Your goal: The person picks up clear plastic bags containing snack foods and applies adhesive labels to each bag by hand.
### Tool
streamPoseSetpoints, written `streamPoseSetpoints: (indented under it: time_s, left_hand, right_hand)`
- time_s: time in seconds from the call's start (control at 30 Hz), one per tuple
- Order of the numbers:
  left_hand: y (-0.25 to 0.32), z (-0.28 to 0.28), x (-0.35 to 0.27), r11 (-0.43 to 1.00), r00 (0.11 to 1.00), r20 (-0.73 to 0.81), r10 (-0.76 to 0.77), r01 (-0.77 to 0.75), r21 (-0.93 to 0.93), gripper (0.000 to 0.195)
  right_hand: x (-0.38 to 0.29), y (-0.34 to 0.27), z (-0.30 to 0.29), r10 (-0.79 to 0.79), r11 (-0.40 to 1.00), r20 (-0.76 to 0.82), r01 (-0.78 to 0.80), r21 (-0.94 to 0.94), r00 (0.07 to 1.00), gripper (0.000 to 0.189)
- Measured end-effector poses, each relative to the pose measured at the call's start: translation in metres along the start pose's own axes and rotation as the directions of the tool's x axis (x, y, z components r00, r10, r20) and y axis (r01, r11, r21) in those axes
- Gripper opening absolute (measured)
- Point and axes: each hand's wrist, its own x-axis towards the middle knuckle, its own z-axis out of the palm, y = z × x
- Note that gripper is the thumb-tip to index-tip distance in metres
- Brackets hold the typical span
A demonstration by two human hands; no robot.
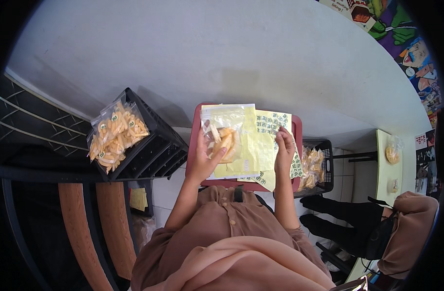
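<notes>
My left hand (208,154) grips a clear plastic bag of snack sticks (227,140), its thumb across the bag's front. The bag carries no visible round sticker on the side facing me. Over the upper part of a sticker sheet (270,122) with rows of round green-marked labels, my right hand (285,145) has its fingers bent and thumb near the fingertips. Whether a label is between them is too small to tell. Overlapping yellow sheets (260,152) lie beneath both hands on a dark red plastic surface (298,125).
On the left, labelled snack bags (118,134) are heaped on a black crate (160,145). A black basket (327,167) at right holds more bags. A person (374,229) sits or leans at the far right, by a pale table (385,174). The wall (207,54) rises ahead.
</notes>
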Motion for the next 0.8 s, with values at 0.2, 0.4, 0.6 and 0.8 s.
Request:
streamPoseSetpoints:
  time_s: [0.2, 0.4, 0.6, 0.8]
  left_hand:
    - [0.010, 0.018, -0.007, 0.964, 0.997, 0.078, 0.019, -0.039, 0.261, 0.073]
    - [0.015, 0.028, -0.011, 0.937, 0.995, 0.035, 0.099, -0.105, 0.332, 0.067]
    - [0.020, 0.030, -0.014, 0.920, 0.991, 0.040, 0.125, -0.131, 0.370, 0.062]
    - [0.012, 0.030, -0.015, 0.915, 0.979, 0.035, 0.203, -0.202, 0.348, 0.064]
  right_hand:
    - [-0.035, -0.090, 0.067, -0.182, 0.946, 0.247, 0.238, -0.221, 0.952, 0.009]
    - [-0.046, -0.103, 0.087, -0.335, 0.752, 0.297, 0.444, -0.487, 0.894, 0.012]
    - [-0.045, -0.096, 0.092, -0.268, 0.781, 0.331, 0.405, -0.475, 0.905, 0.014]
    - [-0.045, -0.092, 0.095, -0.267, 0.791, 0.311, 0.392, -0.470, 0.912, 0.015]
